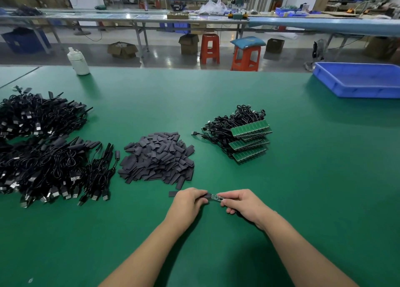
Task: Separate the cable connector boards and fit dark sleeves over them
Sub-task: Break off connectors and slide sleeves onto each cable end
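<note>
Just above the green table, my left hand [190, 201] pinches a dark sleeve [207, 196] and my right hand [239, 202] pinches a small connector board [217, 197]. The board's left end sits inside the sleeve. One loose sleeve [172, 193] lies flat left of my left hand. A heap of dark sleeves [158, 156] lies beyond my hands. To the right of it sits a stack of joined green boards [249, 142] with black cables attached.
A large pile of black cables [43, 148] with sleeved ends covers the left of the table. A blue plastic tray [359, 81] stands at the far right, and a white bottle [78, 61] at the far left edge. Benches and orange stools [245, 56] stand beyond.
</note>
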A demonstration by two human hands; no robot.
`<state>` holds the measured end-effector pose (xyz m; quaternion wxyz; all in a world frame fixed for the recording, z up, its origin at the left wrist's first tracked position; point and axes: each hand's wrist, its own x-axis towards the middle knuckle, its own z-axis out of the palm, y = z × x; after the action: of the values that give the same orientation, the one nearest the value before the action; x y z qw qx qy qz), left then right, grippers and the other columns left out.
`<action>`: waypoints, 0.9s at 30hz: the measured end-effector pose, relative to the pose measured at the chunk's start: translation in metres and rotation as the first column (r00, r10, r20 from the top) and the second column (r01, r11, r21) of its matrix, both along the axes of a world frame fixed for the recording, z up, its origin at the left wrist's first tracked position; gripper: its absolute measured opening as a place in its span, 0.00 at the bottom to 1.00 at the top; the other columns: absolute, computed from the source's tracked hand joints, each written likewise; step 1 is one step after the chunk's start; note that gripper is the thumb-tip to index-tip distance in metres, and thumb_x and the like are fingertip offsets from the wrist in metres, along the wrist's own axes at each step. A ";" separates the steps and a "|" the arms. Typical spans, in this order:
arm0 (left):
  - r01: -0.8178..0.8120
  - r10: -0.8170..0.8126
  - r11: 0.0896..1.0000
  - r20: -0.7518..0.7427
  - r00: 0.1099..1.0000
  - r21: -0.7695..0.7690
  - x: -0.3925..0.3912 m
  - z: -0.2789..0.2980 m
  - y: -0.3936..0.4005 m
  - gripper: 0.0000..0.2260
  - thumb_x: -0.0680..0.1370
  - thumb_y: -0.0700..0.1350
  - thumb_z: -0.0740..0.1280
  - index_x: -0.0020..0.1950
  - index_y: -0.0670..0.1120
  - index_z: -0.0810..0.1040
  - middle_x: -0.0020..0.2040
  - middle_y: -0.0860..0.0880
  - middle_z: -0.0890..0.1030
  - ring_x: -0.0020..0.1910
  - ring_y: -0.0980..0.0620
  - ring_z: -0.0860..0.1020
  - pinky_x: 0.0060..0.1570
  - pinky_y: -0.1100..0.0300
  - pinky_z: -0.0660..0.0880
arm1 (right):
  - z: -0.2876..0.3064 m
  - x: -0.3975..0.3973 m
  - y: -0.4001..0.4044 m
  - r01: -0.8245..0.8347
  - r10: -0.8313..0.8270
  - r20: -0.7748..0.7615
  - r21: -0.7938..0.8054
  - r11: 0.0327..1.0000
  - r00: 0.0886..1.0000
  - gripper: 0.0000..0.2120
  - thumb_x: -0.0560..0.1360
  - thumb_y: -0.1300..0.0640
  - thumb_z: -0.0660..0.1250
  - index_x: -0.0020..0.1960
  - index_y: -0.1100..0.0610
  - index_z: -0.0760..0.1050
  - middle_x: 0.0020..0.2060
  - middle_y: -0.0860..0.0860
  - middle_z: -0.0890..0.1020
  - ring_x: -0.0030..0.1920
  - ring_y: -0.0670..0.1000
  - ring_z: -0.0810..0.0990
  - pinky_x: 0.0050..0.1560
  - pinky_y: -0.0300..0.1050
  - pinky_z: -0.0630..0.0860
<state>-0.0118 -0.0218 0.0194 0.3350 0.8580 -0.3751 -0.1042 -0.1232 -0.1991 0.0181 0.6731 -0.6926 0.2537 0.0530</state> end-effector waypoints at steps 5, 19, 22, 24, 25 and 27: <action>0.090 -0.093 0.994 0.057 0.994 0.055 0.003 0.007 -0.001 0.12 0.80 0.45 0.67 0.63 0.47 0.81 0.56 0.49 0.82 0.56 0.50 0.78 0.57 0.61 0.70 | 0.003 -0.001 0.001 0.003 -0.003 0.005 0.004 1.000 1.000 0.12 0.76 0.65 0.69 0.56 0.54 0.82 0.40 0.52 0.86 0.34 0.45 0.77 0.42 0.35 0.76; 0.141 -0.165 0.972 0.120 0.979 0.188 0.006 0.011 -0.008 0.10 0.81 0.47 0.64 0.59 0.49 0.81 0.52 0.48 0.81 0.52 0.48 0.77 0.53 0.56 0.72 | 0.002 -0.002 0.001 0.009 -0.009 0.014 -0.002 1.000 1.000 0.11 0.77 0.64 0.70 0.56 0.53 0.82 0.40 0.50 0.86 0.35 0.45 0.77 0.44 0.36 0.77; 0.127 -0.153 0.972 0.121 0.981 0.196 0.007 0.009 -0.009 0.09 0.81 0.47 0.64 0.58 0.51 0.81 0.52 0.49 0.80 0.52 0.48 0.77 0.52 0.57 0.72 | 0.002 -0.001 0.002 0.006 -0.006 0.013 0.008 1.000 1.000 0.11 0.77 0.65 0.70 0.56 0.53 0.81 0.39 0.50 0.85 0.35 0.46 0.77 0.45 0.36 0.77; 0.120 -0.144 0.974 0.118 0.982 0.193 0.007 0.008 -0.008 0.09 0.81 0.47 0.64 0.58 0.52 0.81 0.53 0.50 0.80 0.52 0.49 0.77 0.52 0.57 0.72 | 0.002 -0.001 0.002 0.006 -0.007 0.016 0.018 1.000 1.000 0.11 0.77 0.66 0.69 0.56 0.54 0.81 0.39 0.50 0.85 0.35 0.46 0.77 0.45 0.36 0.77; 0.118 -0.142 0.975 0.120 0.983 0.190 0.007 0.007 -0.008 0.09 0.81 0.47 0.64 0.57 0.52 0.81 0.53 0.51 0.80 0.52 0.49 0.77 0.52 0.57 0.72 | 0.002 -0.001 0.002 0.006 -0.006 0.017 0.018 1.000 1.000 0.11 0.77 0.66 0.69 0.56 0.54 0.81 0.38 0.50 0.85 0.35 0.46 0.77 0.45 0.36 0.77; 0.113 -0.137 0.977 0.126 0.983 0.179 0.007 0.007 -0.008 0.09 0.81 0.47 0.64 0.57 0.52 0.81 0.53 0.51 0.80 0.52 0.50 0.77 0.52 0.59 0.71 | 0.003 -0.002 0.002 0.003 -0.003 0.016 0.012 1.000 1.000 0.11 0.77 0.66 0.69 0.57 0.55 0.81 0.38 0.50 0.85 0.35 0.46 0.77 0.45 0.37 0.77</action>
<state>-0.0052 -0.0302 0.0259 0.2264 0.8634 -0.4402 -0.0975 -0.1248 -0.1975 0.0207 0.6795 -0.6885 0.2489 0.0481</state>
